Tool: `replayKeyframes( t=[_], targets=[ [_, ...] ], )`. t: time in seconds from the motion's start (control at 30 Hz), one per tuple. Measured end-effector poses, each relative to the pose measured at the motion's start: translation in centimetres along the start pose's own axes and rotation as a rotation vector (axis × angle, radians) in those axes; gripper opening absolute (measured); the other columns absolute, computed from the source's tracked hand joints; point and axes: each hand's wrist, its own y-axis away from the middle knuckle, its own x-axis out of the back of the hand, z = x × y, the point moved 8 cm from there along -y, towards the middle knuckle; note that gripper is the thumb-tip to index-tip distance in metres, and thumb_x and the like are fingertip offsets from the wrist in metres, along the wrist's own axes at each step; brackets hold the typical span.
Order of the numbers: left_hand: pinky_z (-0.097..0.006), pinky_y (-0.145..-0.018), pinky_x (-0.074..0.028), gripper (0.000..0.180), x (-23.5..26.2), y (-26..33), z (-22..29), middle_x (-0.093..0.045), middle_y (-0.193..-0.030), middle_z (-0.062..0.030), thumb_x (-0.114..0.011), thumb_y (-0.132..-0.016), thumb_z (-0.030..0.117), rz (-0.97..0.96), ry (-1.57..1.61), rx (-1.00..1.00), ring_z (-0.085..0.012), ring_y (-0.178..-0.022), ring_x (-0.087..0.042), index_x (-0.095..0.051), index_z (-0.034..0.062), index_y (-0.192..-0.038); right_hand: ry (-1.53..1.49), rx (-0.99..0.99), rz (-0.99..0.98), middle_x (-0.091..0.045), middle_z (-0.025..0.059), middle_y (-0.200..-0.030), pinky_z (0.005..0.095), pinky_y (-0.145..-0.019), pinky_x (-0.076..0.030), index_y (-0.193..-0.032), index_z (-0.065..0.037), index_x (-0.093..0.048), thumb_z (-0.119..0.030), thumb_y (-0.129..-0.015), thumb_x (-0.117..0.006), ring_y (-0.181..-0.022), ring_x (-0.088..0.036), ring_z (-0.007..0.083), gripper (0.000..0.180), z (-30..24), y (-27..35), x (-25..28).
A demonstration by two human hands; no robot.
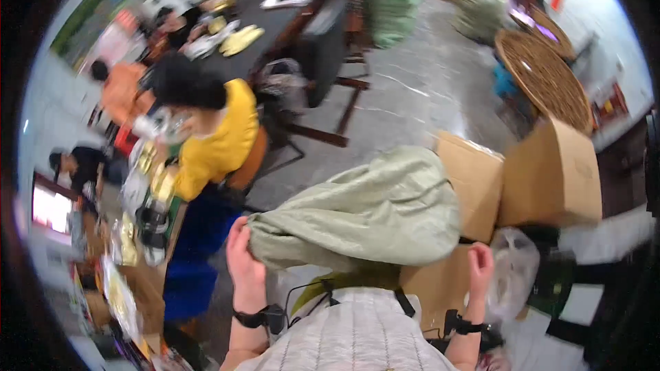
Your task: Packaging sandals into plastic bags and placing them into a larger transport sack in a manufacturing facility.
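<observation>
A pale green woven sack [364, 209] spreads out in front of me, puffed and creased, its wide end to the right. My left hand [245, 251] grips the gathered edge at its left end, fingers closed on the fabric. To the right of the sack, apart from it, my right hand [480, 266] is raised with its fingers curled in; nothing shows in them. Both wrists wear black straps with small devices.
Cardboard boxes [550, 175] stand right of the sack, beside a clear plastic bag [512, 271]. At the left a person in yellow [223, 137] sits at a cluttered worktable. Round woven trays [543, 75] and full green sacks [392, 7] are farther off.
</observation>
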Motion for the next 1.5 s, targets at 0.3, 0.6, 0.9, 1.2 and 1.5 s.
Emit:
replayKeyframes(
  t=[0.3, 0.6, 0.9, 1.2, 1.5],
  targets=[
    [-0.028, -0.085, -0.046, 0.015, 17.5, 5.3, 8.4, -0.060, -0.099, -0.0009, -0.052, -0.094, 0.006, 0.163, 0.343, -0.121, -0.0132, -0.093, -0.057, -0.059, 0.0060, -0.108, 0.152, 0.303, -1.452, -0.043, 0.0160, -0.142, 0.0364, -0.095, -0.046, -0.134, -0.003, -0.048, -0.030, -0.078, -0.078, -0.123, -0.049, 0.0272, 0.069, -9.1, 22.5, -38.4],
    [-0.029, -0.092, -0.044, 0.029, 35.2, 13.3, 14.3, -0.056, -0.113, -0.0035, -0.051, -0.094, 0.006, 0.409, 0.398, -0.357, -0.0140, -0.104, -0.054, -0.052, 0.0064, -0.124, 0.152, -0.139, -1.969, -0.066, 0.0091, -0.108, 0.0311, -0.080, -0.050, -0.119, 0.000, -0.057, -0.008, -0.086, -0.060, -0.093, -0.063, 0.0194, 0.034, -7.9, 42.6, -51.0],
    [-0.044, -0.111, -0.027, 0.113, 45.0, 11.4, 11.5, -0.030, -0.148, -0.0264, -0.079, -0.075, 0.026, 0.176, -0.489, -0.210, -0.0343, -0.138, -0.030, 0.002, 0.0152, -0.152, -0.418, -0.714, -1.714, -0.064, 0.0075, -0.114, 0.0346, -0.085, -0.050, -0.124, -0.003, -0.053, -0.023, -0.094, -0.059, -0.099, -0.062, 0.0186, 0.037, -23.1, 48.6, -59.1],
    [-0.041, -0.089, -0.047, 0.058, 50.4, 2.0, 10.9, -0.062, -0.113, -0.0187, -0.070, -0.079, 0.023, 0.070, -0.923, -0.118, -0.0360, -0.105, -0.058, -0.050, 0.0092, -0.132, -0.364, -0.503, -1.580, -0.062, 0.0045, -0.113, 0.0350, -0.090, -0.047, -0.120, -0.009, -0.057, -0.039, -0.096, -0.052, -0.103, -0.059, 0.0186, 0.038, -28.0, 48.2, -69.1],
    [-0.039, -0.075, -0.050, 0.025, 60.9, -2.7, 22.8, -0.064, -0.094, -0.0154, -0.056, -0.085, 0.007, 0.572, -0.887, -0.225, -0.0344, -0.088, -0.063, -0.058, 0.0069, -0.109, -0.790, -0.402, -1.661, -0.055, 0.0088, -0.126, 0.0365, -0.103, -0.038, -0.132, -0.001, -0.044, -0.021, -0.088, -0.055, -0.118, -0.051, 0.0242, 0.050, -28.9, 44.0, -83.6]
  ],
)
